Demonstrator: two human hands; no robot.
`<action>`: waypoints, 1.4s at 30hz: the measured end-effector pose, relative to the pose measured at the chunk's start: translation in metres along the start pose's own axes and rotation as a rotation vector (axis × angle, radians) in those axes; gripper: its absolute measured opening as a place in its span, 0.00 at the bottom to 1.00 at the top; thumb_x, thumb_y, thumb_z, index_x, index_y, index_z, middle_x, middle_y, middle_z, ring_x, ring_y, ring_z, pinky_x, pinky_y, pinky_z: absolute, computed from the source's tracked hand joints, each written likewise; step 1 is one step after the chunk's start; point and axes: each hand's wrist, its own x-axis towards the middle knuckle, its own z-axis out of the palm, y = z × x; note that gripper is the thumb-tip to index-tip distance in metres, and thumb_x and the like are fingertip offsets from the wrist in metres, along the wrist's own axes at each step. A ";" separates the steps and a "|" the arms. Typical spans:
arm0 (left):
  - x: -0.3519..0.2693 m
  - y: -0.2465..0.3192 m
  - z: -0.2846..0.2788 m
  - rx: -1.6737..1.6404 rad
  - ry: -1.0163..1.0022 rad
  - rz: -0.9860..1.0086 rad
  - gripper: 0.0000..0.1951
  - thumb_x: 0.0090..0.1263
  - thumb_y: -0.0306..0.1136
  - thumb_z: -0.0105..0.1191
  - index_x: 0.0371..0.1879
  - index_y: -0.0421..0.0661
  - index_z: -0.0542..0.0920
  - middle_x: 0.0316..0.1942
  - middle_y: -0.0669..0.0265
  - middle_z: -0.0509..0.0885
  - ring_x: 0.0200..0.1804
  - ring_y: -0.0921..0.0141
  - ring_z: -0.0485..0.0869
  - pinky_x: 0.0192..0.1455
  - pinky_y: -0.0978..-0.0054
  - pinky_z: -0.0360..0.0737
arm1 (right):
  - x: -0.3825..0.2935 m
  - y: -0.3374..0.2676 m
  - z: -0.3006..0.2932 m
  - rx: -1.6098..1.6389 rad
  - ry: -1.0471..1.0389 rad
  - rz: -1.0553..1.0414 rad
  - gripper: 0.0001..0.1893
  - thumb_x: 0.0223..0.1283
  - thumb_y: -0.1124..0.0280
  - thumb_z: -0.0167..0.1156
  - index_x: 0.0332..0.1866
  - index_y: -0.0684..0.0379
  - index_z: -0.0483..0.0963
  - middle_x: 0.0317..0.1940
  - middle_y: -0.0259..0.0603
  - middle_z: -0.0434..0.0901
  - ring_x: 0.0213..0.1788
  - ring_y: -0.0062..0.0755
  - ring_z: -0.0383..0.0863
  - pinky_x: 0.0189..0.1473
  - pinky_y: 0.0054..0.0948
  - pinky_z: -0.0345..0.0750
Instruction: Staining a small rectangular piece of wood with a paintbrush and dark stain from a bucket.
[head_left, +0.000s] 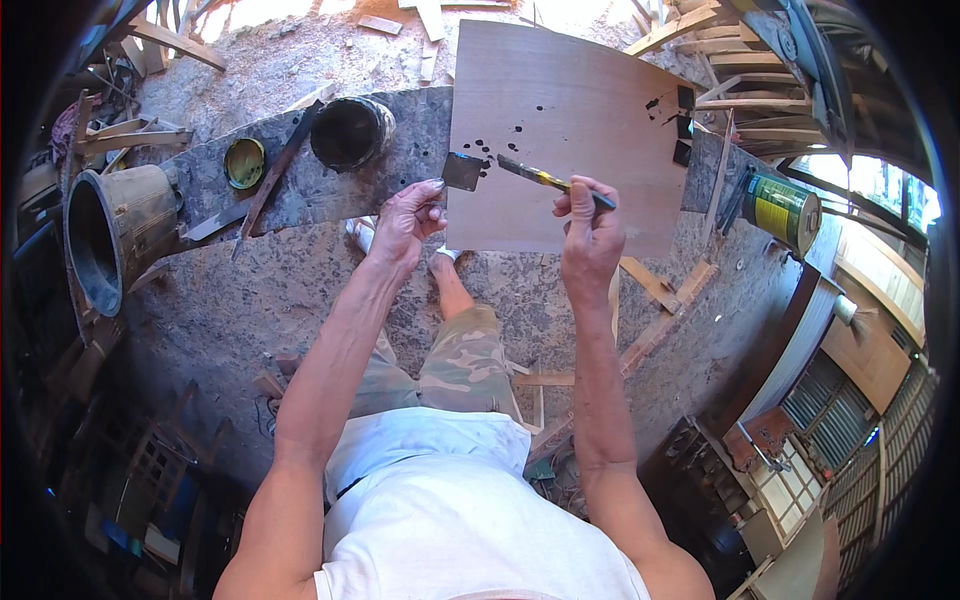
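Note:
My right hand (592, 232) grips a paintbrush (553, 180) with a yellow and dark handle. Its dark-stained bristles point left over a thin plywood panel (570, 217). At the panel's left edge, my left hand (409, 225) pinches the near left corner of a small black square piece (463, 172). Black paint spots (514, 129) dot the wood around the brush tip. Along the panel's right edge lie several similar black squares (684, 127), with dark smears beside them. An open can (349, 133), blackened inside, stands left of the panel.
A paint-stained board (420, 112) runs beneath the panel, bearing a shallow round tin (244, 163) and a dark wooden strip (281, 172). At far left a bucket (124, 236) lies tipped. A green and yellow can (784, 214) is at right. Wood offcuts (667, 292) litter the ground.

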 end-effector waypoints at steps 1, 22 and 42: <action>0.000 0.000 -0.001 -0.006 0.008 0.003 0.06 0.76 0.32 0.63 0.45 0.43 0.86 0.31 0.73 0.84 0.29 0.81 0.81 0.36 0.77 0.88 | -0.007 0.000 0.002 -0.094 -0.035 -0.067 0.13 0.82 0.58 0.58 0.51 0.59 0.79 0.34 0.36 0.85 0.34 0.22 0.82 0.35 0.27 0.78; 0.006 -0.012 0.007 0.151 -0.017 0.059 0.07 0.78 0.31 0.62 0.49 0.43 0.86 0.34 0.72 0.87 0.31 0.81 0.83 0.36 0.78 0.88 | -0.010 -0.004 0.001 -0.154 -0.105 -0.056 0.12 0.82 0.61 0.59 0.53 0.61 0.78 0.29 0.36 0.84 0.32 0.22 0.83 0.34 0.28 0.78; -0.004 -0.007 0.009 0.595 -0.030 0.386 0.08 0.77 0.31 0.65 0.47 0.41 0.90 0.30 0.74 0.86 0.29 0.84 0.79 0.32 0.84 0.78 | 0.032 -0.010 0.016 0.090 -0.077 0.042 0.17 0.82 0.57 0.59 0.47 0.64 0.79 0.24 0.32 0.81 0.26 0.17 0.79 0.29 0.22 0.76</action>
